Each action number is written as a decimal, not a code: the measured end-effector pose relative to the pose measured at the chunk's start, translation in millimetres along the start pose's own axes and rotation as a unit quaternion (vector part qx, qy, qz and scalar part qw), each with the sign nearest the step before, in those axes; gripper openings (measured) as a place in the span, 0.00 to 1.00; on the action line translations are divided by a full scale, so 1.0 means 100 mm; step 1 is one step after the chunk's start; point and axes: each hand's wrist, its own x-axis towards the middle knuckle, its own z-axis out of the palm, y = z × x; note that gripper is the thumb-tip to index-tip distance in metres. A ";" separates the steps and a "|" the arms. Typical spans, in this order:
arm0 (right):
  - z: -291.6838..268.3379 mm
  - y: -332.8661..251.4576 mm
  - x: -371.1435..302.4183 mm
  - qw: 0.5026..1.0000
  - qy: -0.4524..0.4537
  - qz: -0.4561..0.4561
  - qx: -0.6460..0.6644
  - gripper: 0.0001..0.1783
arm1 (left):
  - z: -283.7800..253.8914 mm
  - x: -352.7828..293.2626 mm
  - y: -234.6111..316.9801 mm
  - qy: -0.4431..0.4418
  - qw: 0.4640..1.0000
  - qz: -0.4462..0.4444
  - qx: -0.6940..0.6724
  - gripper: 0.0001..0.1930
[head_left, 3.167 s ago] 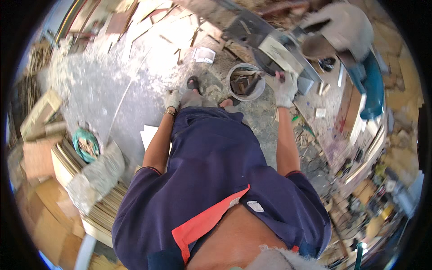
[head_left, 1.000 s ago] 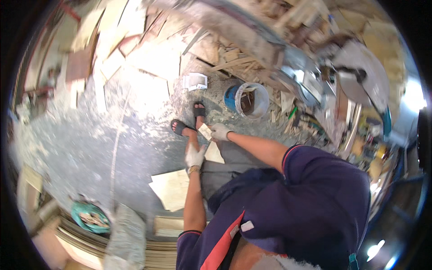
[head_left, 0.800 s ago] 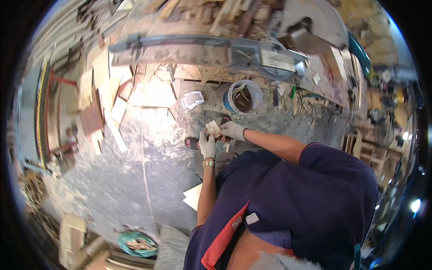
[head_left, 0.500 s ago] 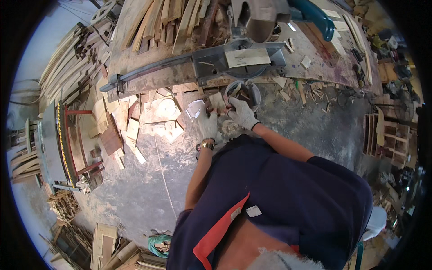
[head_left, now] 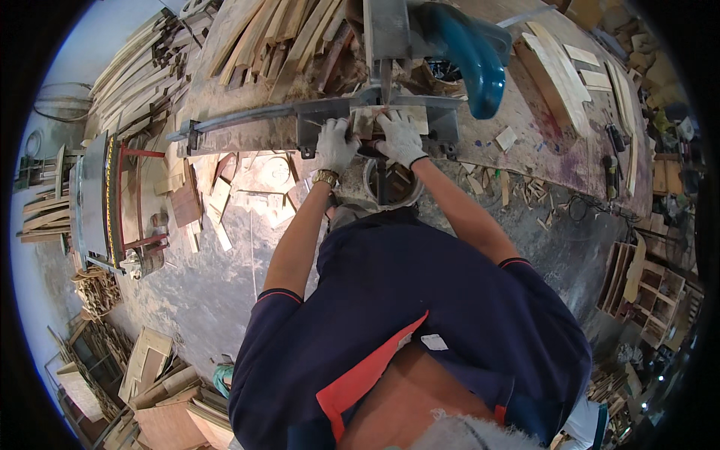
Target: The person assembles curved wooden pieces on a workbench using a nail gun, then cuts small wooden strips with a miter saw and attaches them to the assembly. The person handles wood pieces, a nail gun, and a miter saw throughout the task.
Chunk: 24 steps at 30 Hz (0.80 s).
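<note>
Both my hands wear pale work gloves and reach over the bed (head_left: 315, 120) of a miter saw. My left hand (head_left: 337, 144) is closed at the left side of a small flat piece of wood (head_left: 365, 122). My right hand (head_left: 402, 139) grips the same piece from its right, with the fingertips partly hidden. Behind the right hand lies a pale wood offcut (head_left: 417, 115) against the saw's fence. Above my hands stands the saw head (head_left: 388, 45), with its teal handle (head_left: 484, 75) to the right.
Below the saw bed sits a round bucket (head_left: 370, 191) holding scraps. Long wood strips (head_left: 277, 37) are piled at the back left. Boards (head_left: 551, 79) lie on the bench at right. Offcuts (head_left: 217, 201) cover the floor at left, near a red-legged metal stand (head_left: 96, 195).
My hands have moved forward from beside the bucket to the saw bed, bringing the piece of wood along. My view has shifted too, and both arms are stretched farther out.
</note>
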 end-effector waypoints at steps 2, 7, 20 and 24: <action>0.06 0.06 0.02 0.999 -0.025 -0.020 0.010 0.32 | -0.03 -0.03 -0.06 -0.021 0.993 0.087 0.072 0.23; 0.30 0.16 0.05 0.997 0.039 -0.060 0.022 0.30 | 0.05 -0.01 -0.20 0.023 0.991 0.132 0.010 0.17; 0.51 0.19 0.04 0.998 0.053 -0.030 0.017 0.30 | 0.15 0.01 -0.36 0.008 0.991 0.129 -0.012 0.10; 0.52 0.17 0.06 0.997 0.064 -0.018 0.031 0.30 | 0.15 0.03 -0.35 0.023 0.990 0.134 -0.023 0.09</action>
